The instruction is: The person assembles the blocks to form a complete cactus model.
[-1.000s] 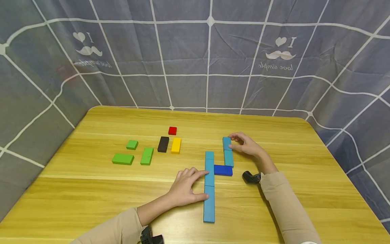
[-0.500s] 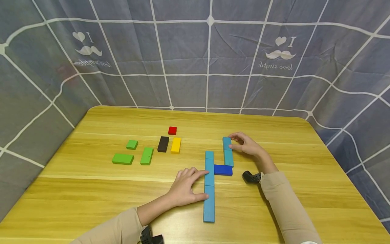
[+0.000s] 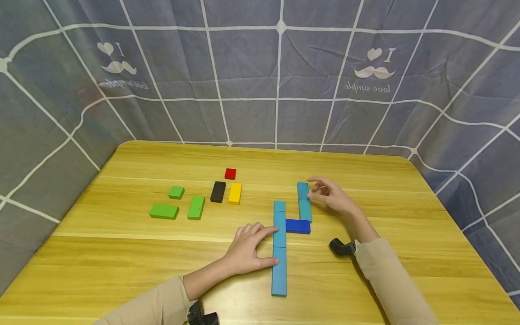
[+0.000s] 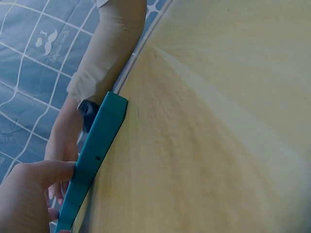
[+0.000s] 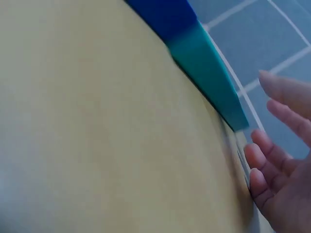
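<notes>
In the head view, light blue blocks lie end to end in a column (image 3: 280, 240) on the table. My left hand (image 3: 243, 253) lies left of it, index fingertip and thumb (image 4: 58, 171) extended and touching its side. A dark blue block (image 3: 298, 226) lies crosswise against the column's right side. Beyond that, two light blue blocks (image 3: 305, 210) form a shorter row heading away from me. My right hand (image 3: 332, 197) is just right of this row, fingers loosely bent with nothing in them. In the right wrist view a gap separates the fingers from the row's far end (image 5: 233, 109).
Off to the left lie several green blocks (image 3: 196, 207). A black block (image 3: 218, 192), a yellow block (image 3: 235, 193) and a small red block (image 3: 230, 174) sit behind the middle. A grey checked curtain (image 3: 252, 122) hangs around the table's back and sides.
My right hand has let go of the far light blue block and drawn back slightly to the right, its forearm shifting toward me. The left hand and the blocks stay put.
</notes>
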A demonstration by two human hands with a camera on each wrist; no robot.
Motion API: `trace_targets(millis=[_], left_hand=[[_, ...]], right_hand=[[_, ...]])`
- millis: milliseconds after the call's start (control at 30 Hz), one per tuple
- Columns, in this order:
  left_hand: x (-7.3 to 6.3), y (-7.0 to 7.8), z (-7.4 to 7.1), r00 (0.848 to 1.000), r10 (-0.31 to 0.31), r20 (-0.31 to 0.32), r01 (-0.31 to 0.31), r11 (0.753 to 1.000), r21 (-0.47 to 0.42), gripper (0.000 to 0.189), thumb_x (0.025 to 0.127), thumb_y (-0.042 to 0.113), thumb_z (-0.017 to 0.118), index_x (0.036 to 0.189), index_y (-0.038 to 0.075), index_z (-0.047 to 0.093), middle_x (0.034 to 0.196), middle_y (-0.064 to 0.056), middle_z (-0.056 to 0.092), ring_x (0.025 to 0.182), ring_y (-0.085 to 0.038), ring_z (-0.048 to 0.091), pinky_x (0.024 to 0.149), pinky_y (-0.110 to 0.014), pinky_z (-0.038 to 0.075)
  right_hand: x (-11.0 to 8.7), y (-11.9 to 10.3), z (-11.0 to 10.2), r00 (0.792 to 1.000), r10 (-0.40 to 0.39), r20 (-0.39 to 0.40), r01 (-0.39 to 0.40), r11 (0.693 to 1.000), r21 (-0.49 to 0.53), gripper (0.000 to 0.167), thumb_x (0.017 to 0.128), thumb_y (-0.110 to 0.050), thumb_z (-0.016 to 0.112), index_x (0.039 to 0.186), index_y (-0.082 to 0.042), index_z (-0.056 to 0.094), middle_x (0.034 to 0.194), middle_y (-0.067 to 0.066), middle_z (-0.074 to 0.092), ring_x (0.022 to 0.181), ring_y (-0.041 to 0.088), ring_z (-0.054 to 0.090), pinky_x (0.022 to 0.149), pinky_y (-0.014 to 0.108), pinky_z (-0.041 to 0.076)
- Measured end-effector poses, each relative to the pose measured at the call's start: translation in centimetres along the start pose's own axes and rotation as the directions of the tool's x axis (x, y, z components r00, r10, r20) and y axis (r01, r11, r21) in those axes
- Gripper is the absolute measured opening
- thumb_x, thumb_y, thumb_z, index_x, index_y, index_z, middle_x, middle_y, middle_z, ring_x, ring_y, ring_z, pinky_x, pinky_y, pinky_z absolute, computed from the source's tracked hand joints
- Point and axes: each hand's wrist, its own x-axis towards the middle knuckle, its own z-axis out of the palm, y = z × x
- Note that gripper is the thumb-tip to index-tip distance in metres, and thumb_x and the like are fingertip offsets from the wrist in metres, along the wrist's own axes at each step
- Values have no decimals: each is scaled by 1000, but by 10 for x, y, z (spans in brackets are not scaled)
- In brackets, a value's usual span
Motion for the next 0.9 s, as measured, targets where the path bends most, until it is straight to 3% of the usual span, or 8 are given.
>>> trace_targets(millis=[100, 200, 433, 733, 900], left_hand=[[0, 0, -1, 1000, -3, 1, 3, 1000, -2, 68, 71, 45, 69, 132, 23, 48, 104, 5, 50, 91, -12, 40, 89, -38, 27], [0, 1, -1, 1000, 1, -2, -1, 1000, -9, 68, 71, 45, 69, 131, 22, 49, 102, 5, 50, 89, -12, 39, 88, -38, 27], [0, 0, -2, 1000, 12, -9, -12, 1000, -18, 67, 72, 46, 69, 131, 21, 50, 101, 4, 50, 90, -13, 40, 85, -38, 28], [0, 0, -1, 999, 40, -32, -40, 999, 2, 68, 71, 44, 70, 130, 19, 50, 101, 3, 50, 88, -12, 41, 85, -38, 28], [0, 0, -1, 1000, 21, -18, -21, 1000, -11, 67, 71, 45, 70, 131, 20, 50, 102, 4, 51, 91, -13, 41, 85, -38, 28]], right_hand=[[-8, -9, 5, 999, 41, -4, -41, 999, 32, 48, 86, -8, 62, 131, 0, 44, 104, 23, 48, 84, 25, 46, 62, 28, 38], [-17, -20, 12, 999, 49, -14, -48, 997, 60, 47, 86, -5, 62, 129, 3, 45, 104, 25, 47, 83, 23, 44, 61, 25, 37], [-28, -31, 26, 997, -14, -78, 15, 1000, 19, 40, 84, 0, 61, 122, 9, 51, 99, 27, 48, 80, 22, 44, 70, 24, 38], [-33, -33, 28, 995, -9, -97, 6, 1000, -29, 37, 85, -5, 63, 120, 6, 55, 100, 23, 50, 84, 25, 45, 73, 28, 39], [-33, -32, 28, 996, -9, -91, 4, 999, -48, 37, 85, -5, 63, 119, 6, 55, 100, 23, 50, 86, 25, 45, 74, 28, 38]])
